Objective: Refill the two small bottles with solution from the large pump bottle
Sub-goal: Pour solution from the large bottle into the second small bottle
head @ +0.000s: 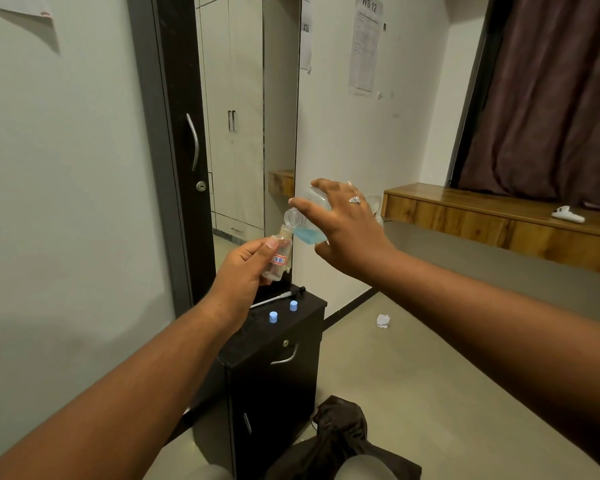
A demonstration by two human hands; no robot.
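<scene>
Left hand (245,268) fingers wrapped round small clear plastic bottle (278,256), uncapped, tilted slightly, red-bordered label facing camera. Right hand (343,226) fingers spread over large transparent bottle (305,220), tipped near horizontal, ribbed threaded neck just above small bottle's mouth; blue liquid pooled along its lower side. Both held above black cabinet worktop (257,337). On worktop: two light-blue cylindrical caps (273,317), (293,305) and removed pump head with thin dip tube (278,296). Ring on right hand. Crumpled white paper (383,320) on floor, far right.
</scene>
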